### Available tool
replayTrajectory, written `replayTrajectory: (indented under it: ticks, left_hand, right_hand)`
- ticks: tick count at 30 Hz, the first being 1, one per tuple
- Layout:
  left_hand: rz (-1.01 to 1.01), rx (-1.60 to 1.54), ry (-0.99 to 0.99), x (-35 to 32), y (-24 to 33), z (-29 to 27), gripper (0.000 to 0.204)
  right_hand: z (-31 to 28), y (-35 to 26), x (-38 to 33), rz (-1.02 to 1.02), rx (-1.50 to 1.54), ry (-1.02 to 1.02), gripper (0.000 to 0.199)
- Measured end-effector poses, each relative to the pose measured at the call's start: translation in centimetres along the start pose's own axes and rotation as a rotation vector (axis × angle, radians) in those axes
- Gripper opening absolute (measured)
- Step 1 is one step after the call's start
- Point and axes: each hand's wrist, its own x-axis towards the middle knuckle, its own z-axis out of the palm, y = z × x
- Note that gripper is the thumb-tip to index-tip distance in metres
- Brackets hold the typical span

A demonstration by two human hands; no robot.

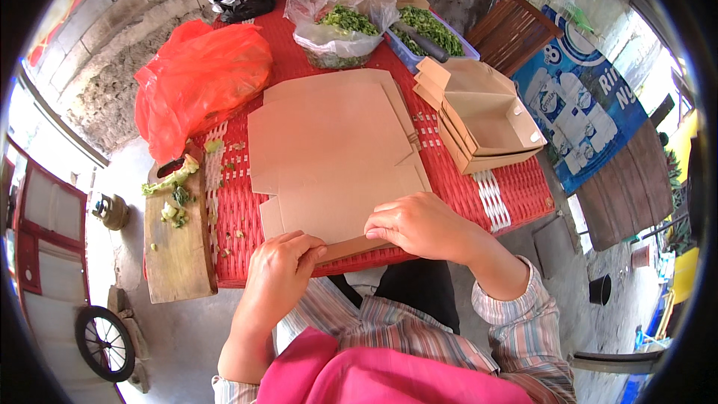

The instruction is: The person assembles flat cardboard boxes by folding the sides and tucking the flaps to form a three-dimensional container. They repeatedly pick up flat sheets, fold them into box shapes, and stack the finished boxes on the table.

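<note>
Both hands work the near edge of the flat cardboard sheet [333, 157] lying on the red table [516, 187]. Right hand [419, 224] lies spread and flat, pressing the sheet down; left hand [280, 269] is curled, pinching the near flap at its corner. Folding cleanly looks to need the right palm firm beside the crease while the left lifts the flap evenly. The sheet's long axis runs near to far, leaning slightly left at its far end. Folded boxes [482, 116] stand stacked to the right
</note>
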Motion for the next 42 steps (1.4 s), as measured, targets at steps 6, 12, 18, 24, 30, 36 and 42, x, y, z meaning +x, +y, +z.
replayTrajectory:
  ticks: [6, 12, 18, 24, 30, 36, 42]
  left_hand:
    - [0.134, -0.001, 0.026, -0.7, -0.6, -0.2, 0.010]
    - [0.121, -0.025, -0.014, -2.0, 0.3, -0.7, 0.018]
    - [0.048, -0.083, -0.189, -1.1, -0.4, -2.5, 0.026]
    - [-0.004, -0.183, -0.305, 0.0, -1.2, -3.8, 0.025]
    - [0.006, -0.045, -0.185, -0.1, -0.8, -2.8, 0.010]
    - [0.098, 0.191, 0.067, -0.2, 0.3, 0.1, 0.012]
    - [0.153, 0.376, 0.204, -1.0, 0.4, 2.1, 0.025]
  right_hand:
    - [0.2, -0.1, -0.7, -0.093, 0.028, 0.011, 0.014]
    - [0.9, -2.4, -3.3, -0.032, -0.026, 0.109, 0.019]
    - [0.2, -1.6, -3.1, 0.002, 0.023, 0.043, 0.021]
    - [-1.4, 0.2, -1.5, 0.024, 0.221, -0.084, 0.019]
    - [-0.7, 0.1, -1.1, 0.032, 0.162, -0.009, 0.018]
    - [0.9, -0.6, -1.1, 0.046, -0.155, 0.103, 0.023]
    - [1.6, -0.9, -0.7, 0.016, -0.317, 0.247, 0.029]
